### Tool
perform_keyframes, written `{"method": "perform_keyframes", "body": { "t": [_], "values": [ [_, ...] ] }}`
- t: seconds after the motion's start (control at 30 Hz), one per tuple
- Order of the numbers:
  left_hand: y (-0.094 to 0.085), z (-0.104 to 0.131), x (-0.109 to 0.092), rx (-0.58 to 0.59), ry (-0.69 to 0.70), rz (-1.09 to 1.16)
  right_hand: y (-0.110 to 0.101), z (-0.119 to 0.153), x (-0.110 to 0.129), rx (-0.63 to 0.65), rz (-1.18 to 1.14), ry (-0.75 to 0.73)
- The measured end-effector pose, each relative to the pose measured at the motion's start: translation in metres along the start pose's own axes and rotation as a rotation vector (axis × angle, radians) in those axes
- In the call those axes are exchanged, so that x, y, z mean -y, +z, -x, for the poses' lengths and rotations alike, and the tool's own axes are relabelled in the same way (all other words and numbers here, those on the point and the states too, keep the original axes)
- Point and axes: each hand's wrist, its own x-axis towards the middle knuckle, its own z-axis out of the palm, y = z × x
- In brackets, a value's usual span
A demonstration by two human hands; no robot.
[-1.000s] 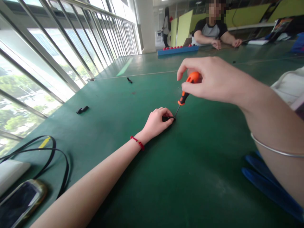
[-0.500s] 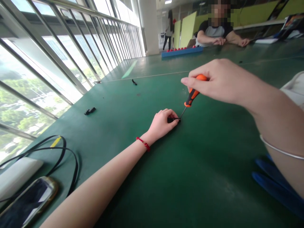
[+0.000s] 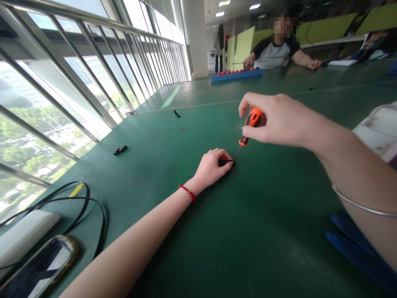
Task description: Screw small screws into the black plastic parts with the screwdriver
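Observation:
On the green table (image 3: 198,231), my left hand (image 3: 211,167) is closed around a small black part (image 3: 223,162), most of it hidden by the fingers. An orange and black screwdriver (image 3: 254,117) leans over that part, its thin shaft running down to the part's right end. Around the screwdriver's handle my right hand (image 3: 279,118) is closed, thumb on the near side and forefinger raised off it. Two more black pieces lie farther off: one piece (image 3: 120,150) at left, a smaller piece (image 3: 176,113) toward the back.
A phone (image 3: 40,269), a white box-shaped device (image 3: 29,231) and a black cable (image 3: 104,219) lie at lower left. A blue object (image 3: 356,248) is under my right forearm. A blue rack with red knobs (image 3: 237,75) stands at the back near a seated person (image 3: 276,54). A railing (image 3: 124,62) borders the left.
My right hand has shifted slightly down and left on the screwdriver, and its forefinger has lifted. The view has tilted up a little. The person opposite has moved a hand to the blue rack.

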Motion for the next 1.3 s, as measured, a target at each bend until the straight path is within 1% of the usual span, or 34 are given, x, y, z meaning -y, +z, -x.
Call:
{"method": "perform_keyframes", "body": {
  "t": [0.1,0.23,0.3,0.43,0.5,0.67,0.8,0.9,1.0,1.1,1.2,1.3],
  "values": [
    [0.000,0.001,0.000,-0.002,0.002,0.007,0.000,0.000,-0.001,0.033,0.002,0.009],
    [-0.001,0.001,0.000,0.013,-0.010,0.021,0.000,0.000,-0.003,-0.007,-0.002,-0.033],
    [-0.001,0.001,-0.001,0.016,-0.009,0.029,0.000,-0.001,-0.003,-0.014,0.001,-0.031],
    [-0.001,0.002,0.000,0.002,-0.012,0.054,-0.003,-0.001,-0.001,0.033,0.013,0.006],
    [-0.001,0.003,-0.001,-0.001,-0.024,0.066,-0.005,0.001,0.000,0.044,0.012,-0.001],
    [-0.002,0.010,-0.009,0.037,-0.036,0.101,-0.007,0.016,0.008,0.031,-0.016,-0.021],
    [-0.005,0.029,-0.020,0.075,-0.004,0.114,-0.012,0.034,0.022,0.014,0.004,-0.021],
    [-0.006,0.045,-0.028,0.079,0.023,0.118,-0.016,0.049,0.032,0.003,0.006,-0.037],
    [-0.007,0.056,-0.034,0.080,0.032,0.118,-0.016,0.061,0.038,-0.004,-0.027,-0.073],
    [-0.008,0.059,-0.036,0.101,0.039,0.113,-0.013,0.068,0.039,-0.051,-0.025,-0.084],
    [-0.011,0.056,-0.035,0.127,0.045,0.125,-0.008,0.069,0.038,-0.113,-0.058,-0.082],
    [-0.012,0.053,-0.033,0.161,0.043,0.151,-0.006,0.067,0.036,-0.123,-0.132,-0.092]
  ]
}}
